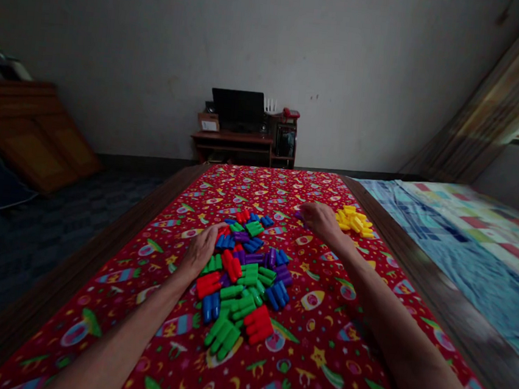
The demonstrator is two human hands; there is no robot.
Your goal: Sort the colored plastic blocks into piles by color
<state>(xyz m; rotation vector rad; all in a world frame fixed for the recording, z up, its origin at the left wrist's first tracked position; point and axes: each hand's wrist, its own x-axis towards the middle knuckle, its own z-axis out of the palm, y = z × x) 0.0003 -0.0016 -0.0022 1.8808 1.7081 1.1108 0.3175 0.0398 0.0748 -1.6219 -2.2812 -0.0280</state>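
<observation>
A loose heap of plastic building blocks with rounded finger-like ends, in red, green, blue and purple, lies on the red patterned cloth [315,328]. My left hand [201,251] rests against the heap's left edge, fingers stretched forward beside a blue block [226,242] and apparently holding nothing. To the right of the heap, my right hand [320,220] is low over the cloth, its fingers curled down around a purple block [299,215] that is partly hidden by them. Just right of that hand sits a small pile of yellow blocks [353,220]. Nearest me in the heap are a green block [222,338] and a red block [258,325].
The cloth covers a long table with dark wooden edges [148,208]. A bed with a blue and checked cover [438,248] stands along the right. Against the far wall is a desk with a monitor [237,107]; a wooden cabinet [35,136] is at left.
</observation>
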